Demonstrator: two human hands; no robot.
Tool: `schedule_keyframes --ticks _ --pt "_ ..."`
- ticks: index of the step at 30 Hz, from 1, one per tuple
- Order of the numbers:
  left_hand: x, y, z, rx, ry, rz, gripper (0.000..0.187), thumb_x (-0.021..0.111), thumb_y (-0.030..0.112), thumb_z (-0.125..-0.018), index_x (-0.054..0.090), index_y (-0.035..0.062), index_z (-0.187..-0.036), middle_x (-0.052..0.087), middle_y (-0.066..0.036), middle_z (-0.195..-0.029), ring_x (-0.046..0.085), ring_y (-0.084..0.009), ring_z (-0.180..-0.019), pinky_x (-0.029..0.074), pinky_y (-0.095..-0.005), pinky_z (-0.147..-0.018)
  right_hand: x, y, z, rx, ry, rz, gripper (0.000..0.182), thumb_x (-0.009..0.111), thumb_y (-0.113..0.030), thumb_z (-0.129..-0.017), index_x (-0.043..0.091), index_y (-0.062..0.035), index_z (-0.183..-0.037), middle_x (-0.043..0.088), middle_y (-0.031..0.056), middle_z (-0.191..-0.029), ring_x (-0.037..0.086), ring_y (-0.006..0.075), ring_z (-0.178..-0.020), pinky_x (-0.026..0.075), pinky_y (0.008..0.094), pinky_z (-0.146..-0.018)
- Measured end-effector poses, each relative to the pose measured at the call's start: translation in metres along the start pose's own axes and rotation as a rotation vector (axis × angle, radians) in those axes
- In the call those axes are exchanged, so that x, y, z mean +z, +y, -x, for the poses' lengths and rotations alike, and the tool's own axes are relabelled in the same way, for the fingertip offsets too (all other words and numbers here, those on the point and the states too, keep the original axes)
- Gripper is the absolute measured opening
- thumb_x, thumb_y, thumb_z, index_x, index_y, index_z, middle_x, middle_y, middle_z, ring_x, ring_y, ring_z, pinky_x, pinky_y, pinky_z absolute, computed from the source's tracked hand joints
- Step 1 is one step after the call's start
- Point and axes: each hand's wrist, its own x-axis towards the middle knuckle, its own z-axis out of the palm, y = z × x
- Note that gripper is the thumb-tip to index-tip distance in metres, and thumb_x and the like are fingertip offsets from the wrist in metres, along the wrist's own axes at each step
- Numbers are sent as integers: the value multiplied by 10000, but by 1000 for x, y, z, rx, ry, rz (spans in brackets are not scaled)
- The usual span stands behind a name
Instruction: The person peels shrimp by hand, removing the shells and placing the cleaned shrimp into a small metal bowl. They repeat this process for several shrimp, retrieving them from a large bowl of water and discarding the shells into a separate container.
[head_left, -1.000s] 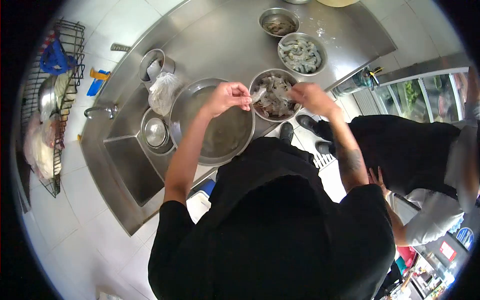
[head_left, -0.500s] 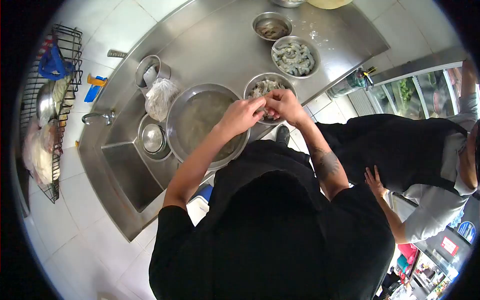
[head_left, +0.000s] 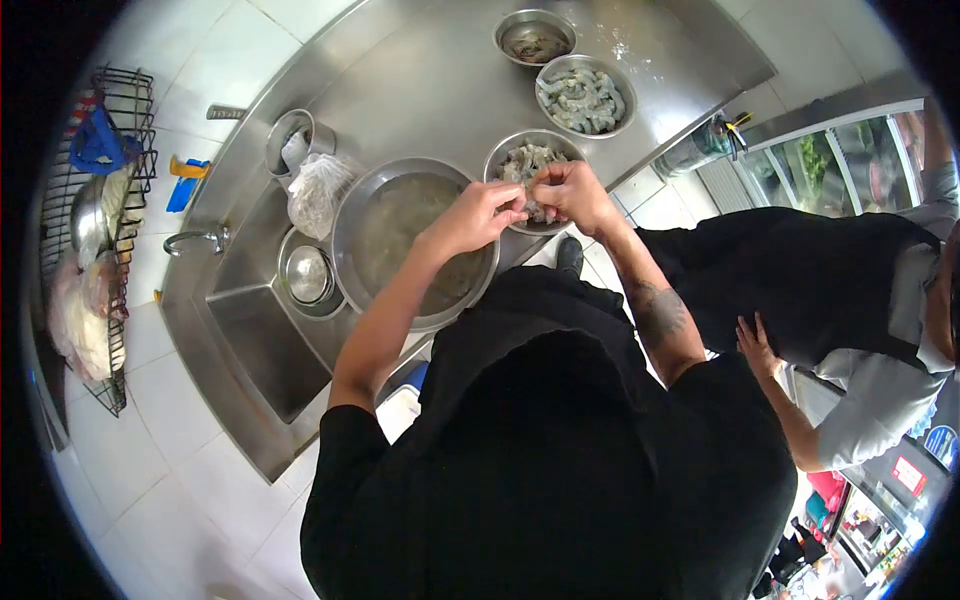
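Note:
My left hand [head_left: 478, 216] has its fingers pinched together over the right rim of a large metal bowl of cloudy water [head_left: 410, 215]. Close beside it, my right hand [head_left: 576, 196] is closed above a small bowl of greyish pieces that look like shrimp [head_left: 530, 160]. Something small and pale is between the two hands, too small to make out well. Beyond stand a bowl of peeled shrimp [head_left: 584, 98] and a bowl with dark pieces in liquid [head_left: 535, 40].
Left of the large bowl are a plastic bag [head_left: 318, 195], a metal pot [head_left: 290, 140], stacked small bowls [head_left: 308, 275], a faucet [head_left: 197, 240] and a sink [head_left: 265, 350]. A wire rack [head_left: 130, 200] hangs on the wall. A co-worker [head_left: 800, 280] stands at the right.
My hands have moved slightly apart, the left one a little to the left. The whole view has shifted slightly.

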Motion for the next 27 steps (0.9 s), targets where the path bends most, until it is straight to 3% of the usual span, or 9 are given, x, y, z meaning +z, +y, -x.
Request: schedule_keyframes --ticks 4,11,17,20,22,27 --pt "-2 1 -1 51 13 22 195 699 55 -844 512 0 -840 571 -101 -777 558 -234 -697 466 -348 -657 -7 4 -5 37 -27 -179 80 655 -53 -813 663 22 -838 564 10 -606 502 69 -494 368 229 -420" --pt "-3 4 -3 74 -8 33 212 716 81 -844 521 -4 -837 600 -115 -821 586 -272 -741 484 -358 -706 -14 3 -2 79 -34 -314 76 670 -57 -826 649 15 -839 570 13 -614 491 65 -489 336 209 -405" --pt "-6 7 -1 137 41 34 199 712 42 -831 519 -3 -816 619 -112 -835 607 -250 -751 490 -347 -703 -34 -5 1 100 -40 -279 92 651 -52 -825 658 18 -885 594 31 -679 487 62 -500 333 203 -413" --pt "-8 3 -1 122 63 110 199 711 14 -821 513 -3 -816 615 -92 -832 600 -211 -738 484 -334 -673 -52 -8 6 103 -165 -249 105 650 -49 -812 664 10 -898 596 15 -686 495 57 -516 341 199 -425" --pt "-9 5 -3 89 60 139 206 717 11 -818 512 -5 -808 624 -82 -843 607 -188 -744 489 -322 -675 -56 -17 11 48 -260 -120 134 645 -47 -797 672 5 -917 588 -6 -679 503 48 -538 361 197 -450" --pt "-7 2 -6 61 107 178 199 720 24 -835 525 -7 -805 625 -64 -844 608 -161 -742 513 -309 -681 -68 -15 8 -2 -271 120 170 643 -45 -778 674 5 -937 596 -18 -698 526 55 -580 407 217 -504"
